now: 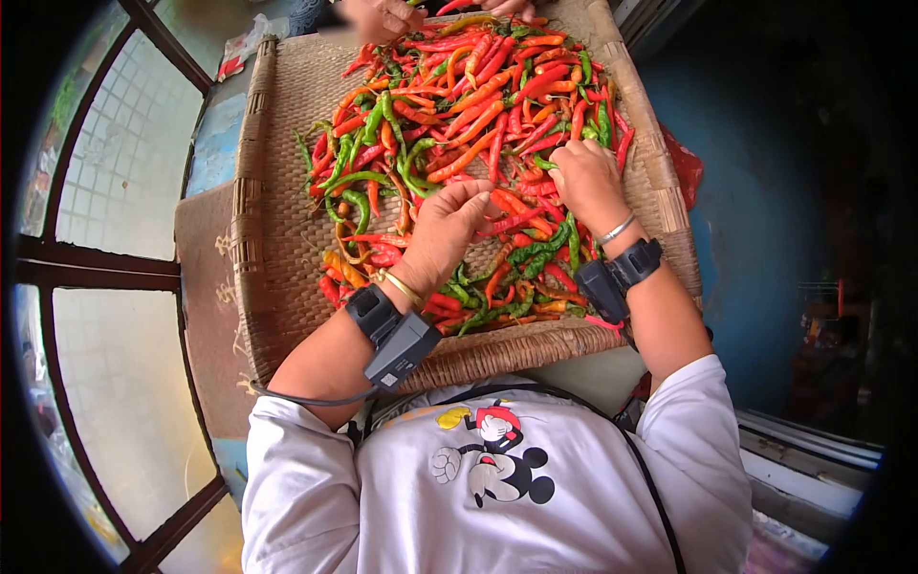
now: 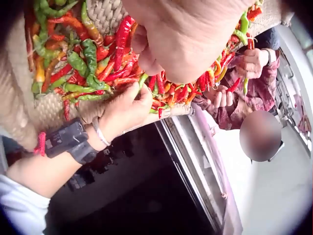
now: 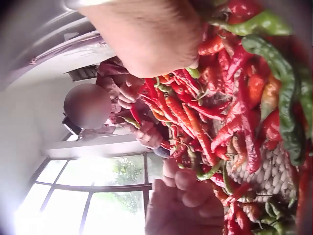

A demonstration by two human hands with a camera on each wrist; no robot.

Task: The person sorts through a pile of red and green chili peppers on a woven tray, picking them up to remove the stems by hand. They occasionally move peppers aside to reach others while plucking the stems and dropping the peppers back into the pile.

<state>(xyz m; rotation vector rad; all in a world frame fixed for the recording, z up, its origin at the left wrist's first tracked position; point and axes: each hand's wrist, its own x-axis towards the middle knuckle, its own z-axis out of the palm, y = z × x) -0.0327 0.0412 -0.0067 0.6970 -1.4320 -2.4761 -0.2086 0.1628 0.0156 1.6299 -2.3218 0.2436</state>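
Observation:
Red, orange and green chili peppers [image 1: 478,124] cover much of a woven tray [image 1: 287,172]. Over their near part is the left hand [image 1: 440,230], its fingers loosely bent with no pepper visibly gripped; the right wrist view shows this hand [image 3: 186,203] beside the pile. To its right, the right hand [image 1: 588,182] pinches a small green pepper [image 1: 545,164] between thumb and finger. The left wrist view shows the green pepper [image 2: 143,80] at the tips of the right hand [image 2: 128,108]. Most of that pepper is hidden by the fingers.
Another person's hands [image 1: 382,17] are at the tray's far edge, holding red and green peppers [image 2: 234,85] in the left wrist view. Windows [image 1: 124,143] stand on the left. The tray's thick woven rim [image 1: 516,352] lies against the wearer's front.

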